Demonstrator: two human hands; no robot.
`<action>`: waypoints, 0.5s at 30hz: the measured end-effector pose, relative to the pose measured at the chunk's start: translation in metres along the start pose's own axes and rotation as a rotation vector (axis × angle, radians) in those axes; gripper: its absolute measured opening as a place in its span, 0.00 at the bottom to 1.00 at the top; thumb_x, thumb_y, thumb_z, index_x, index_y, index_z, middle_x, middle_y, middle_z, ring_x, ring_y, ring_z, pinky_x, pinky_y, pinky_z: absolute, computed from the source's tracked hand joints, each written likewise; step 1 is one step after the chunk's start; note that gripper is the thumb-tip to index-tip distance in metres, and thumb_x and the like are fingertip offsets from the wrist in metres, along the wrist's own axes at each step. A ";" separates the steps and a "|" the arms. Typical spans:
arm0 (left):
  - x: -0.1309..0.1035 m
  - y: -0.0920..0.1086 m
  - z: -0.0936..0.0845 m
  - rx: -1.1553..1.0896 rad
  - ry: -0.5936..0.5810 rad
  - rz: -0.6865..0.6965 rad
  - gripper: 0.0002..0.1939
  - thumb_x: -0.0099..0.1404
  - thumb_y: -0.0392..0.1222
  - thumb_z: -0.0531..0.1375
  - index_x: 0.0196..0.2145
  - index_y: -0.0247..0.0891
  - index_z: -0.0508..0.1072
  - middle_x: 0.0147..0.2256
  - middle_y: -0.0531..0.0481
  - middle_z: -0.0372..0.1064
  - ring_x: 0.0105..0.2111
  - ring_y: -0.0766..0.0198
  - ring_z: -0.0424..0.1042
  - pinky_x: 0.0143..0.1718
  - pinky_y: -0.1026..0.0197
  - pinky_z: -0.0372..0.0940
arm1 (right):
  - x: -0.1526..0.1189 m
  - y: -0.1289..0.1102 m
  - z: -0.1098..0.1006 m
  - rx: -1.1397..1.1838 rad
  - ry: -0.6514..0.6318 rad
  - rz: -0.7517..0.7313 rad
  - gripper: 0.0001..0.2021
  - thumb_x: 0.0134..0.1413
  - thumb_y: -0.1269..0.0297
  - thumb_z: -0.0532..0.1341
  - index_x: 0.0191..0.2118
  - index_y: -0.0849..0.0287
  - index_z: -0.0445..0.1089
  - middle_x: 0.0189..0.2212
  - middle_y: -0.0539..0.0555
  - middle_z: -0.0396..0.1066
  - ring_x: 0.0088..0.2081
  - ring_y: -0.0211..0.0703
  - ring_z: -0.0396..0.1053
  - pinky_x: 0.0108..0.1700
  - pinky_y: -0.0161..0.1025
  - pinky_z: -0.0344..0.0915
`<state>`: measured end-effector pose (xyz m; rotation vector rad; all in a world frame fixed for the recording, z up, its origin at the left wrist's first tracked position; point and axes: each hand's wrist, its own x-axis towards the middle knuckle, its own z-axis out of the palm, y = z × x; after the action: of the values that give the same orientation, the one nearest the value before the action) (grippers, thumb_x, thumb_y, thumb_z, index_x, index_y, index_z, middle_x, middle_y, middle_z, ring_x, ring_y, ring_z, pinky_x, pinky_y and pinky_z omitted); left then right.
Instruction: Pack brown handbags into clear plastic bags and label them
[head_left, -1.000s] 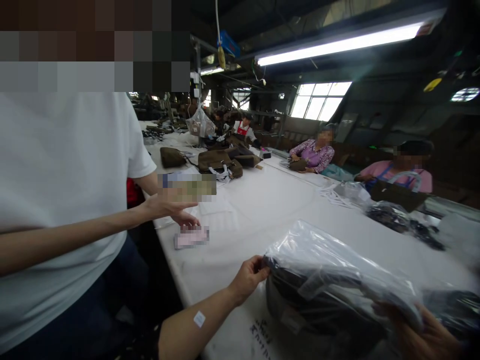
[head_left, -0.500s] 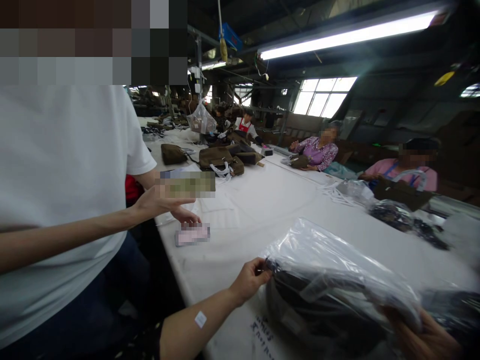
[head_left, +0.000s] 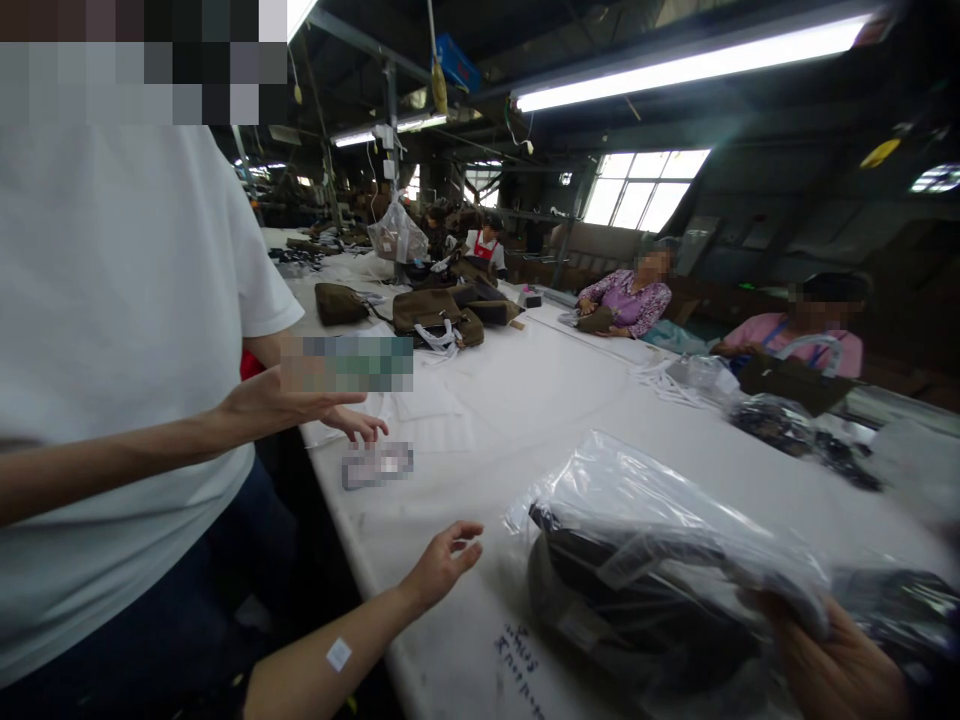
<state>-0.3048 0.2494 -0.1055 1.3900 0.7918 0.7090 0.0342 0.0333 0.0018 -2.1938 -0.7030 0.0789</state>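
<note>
A dark handbag (head_left: 652, 600) lies on the white table inside a clear plastic bag (head_left: 607, 475), whose loose end spreads out beyond it. My right hand (head_left: 832, 650) is closed round the bag's wrapped handle at the right; part of its fingers is hidden behind the handle. My left hand (head_left: 446, 565) is off to the left of the plastic, apart from it, with fingers spread and nothing in them. Handwriting (head_left: 517, 660) marks the table surface between my left forearm and the handbag.
At the left stands a person in a white shirt (head_left: 150, 300), one hand near a blurred-out object (head_left: 377, 465) on the table. Olive bags (head_left: 427, 312) sit farther back. Across the table are seated co-workers, with plastic-wrapped items (head_left: 780, 425) near them.
My left hand has let go of the plastic-covered handbag's left corner and moved left and down. My right hand still holds the handle. The white-shirted person's hands shifted slightly left.
</note>
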 end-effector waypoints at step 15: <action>-0.095 -0.032 -0.112 0.200 0.410 -0.201 0.31 0.45 0.66 0.62 0.37 0.38 0.75 0.43 0.44 0.72 0.49 0.46 0.67 0.54 0.49 0.59 | -0.010 -0.014 -0.006 -0.004 -0.088 0.026 0.27 0.39 0.39 0.58 0.39 0.55 0.70 0.27 0.49 0.72 0.32 0.48 0.68 0.29 0.37 0.62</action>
<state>-0.4511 0.2326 -0.1330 1.3338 1.3371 0.7834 0.0212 0.0310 0.0139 -2.2143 -0.7245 0.1888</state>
